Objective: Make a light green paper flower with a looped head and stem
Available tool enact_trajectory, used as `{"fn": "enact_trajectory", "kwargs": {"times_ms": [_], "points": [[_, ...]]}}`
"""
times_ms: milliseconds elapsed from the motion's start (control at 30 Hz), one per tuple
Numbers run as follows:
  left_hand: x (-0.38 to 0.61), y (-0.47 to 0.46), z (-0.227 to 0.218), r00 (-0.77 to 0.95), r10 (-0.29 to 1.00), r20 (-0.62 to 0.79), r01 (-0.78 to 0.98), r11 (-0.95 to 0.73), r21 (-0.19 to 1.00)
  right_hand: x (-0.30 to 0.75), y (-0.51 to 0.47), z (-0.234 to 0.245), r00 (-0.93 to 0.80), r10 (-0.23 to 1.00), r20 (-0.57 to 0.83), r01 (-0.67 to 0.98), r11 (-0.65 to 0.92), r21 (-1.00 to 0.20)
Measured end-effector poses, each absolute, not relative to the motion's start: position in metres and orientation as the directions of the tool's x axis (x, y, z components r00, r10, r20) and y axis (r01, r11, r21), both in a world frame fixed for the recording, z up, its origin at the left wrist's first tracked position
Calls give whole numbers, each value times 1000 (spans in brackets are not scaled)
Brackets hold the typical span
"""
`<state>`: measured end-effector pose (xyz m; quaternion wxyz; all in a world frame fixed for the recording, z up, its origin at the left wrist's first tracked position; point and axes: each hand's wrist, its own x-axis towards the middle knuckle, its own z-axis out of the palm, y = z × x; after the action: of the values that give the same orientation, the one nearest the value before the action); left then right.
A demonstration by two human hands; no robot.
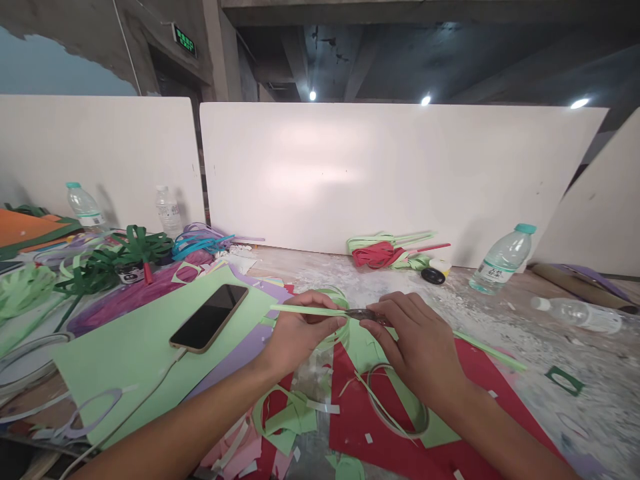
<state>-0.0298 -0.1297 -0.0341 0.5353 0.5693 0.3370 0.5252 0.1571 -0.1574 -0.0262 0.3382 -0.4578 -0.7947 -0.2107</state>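
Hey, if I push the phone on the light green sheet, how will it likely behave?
The smartphone should probably slide rather than tip, since it lies flat. The white cable plugged into it may tug back. The light green sheet underneath looks thin, so it might shift too.

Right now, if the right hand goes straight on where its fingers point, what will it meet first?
Probably the green strip in the left hand; the dark tool in the right hand appears at its end, though depth is unclear.
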Motion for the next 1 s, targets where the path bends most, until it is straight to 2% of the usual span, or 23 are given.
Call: {"fn": "enact_trajectory", "kwargs": {"times_ms": [600, 1000], "points": [[-31, -128, -34, 233, 948, 216, -168, -179, 969, 158, -157, -27, -365, 579, 729, 862, 506, 30], [-32, -126, -39, 251, 936, 249, -153, -216, 964, 158, -158, -27, -366, 561, 743, 858, 512, 37]]}}
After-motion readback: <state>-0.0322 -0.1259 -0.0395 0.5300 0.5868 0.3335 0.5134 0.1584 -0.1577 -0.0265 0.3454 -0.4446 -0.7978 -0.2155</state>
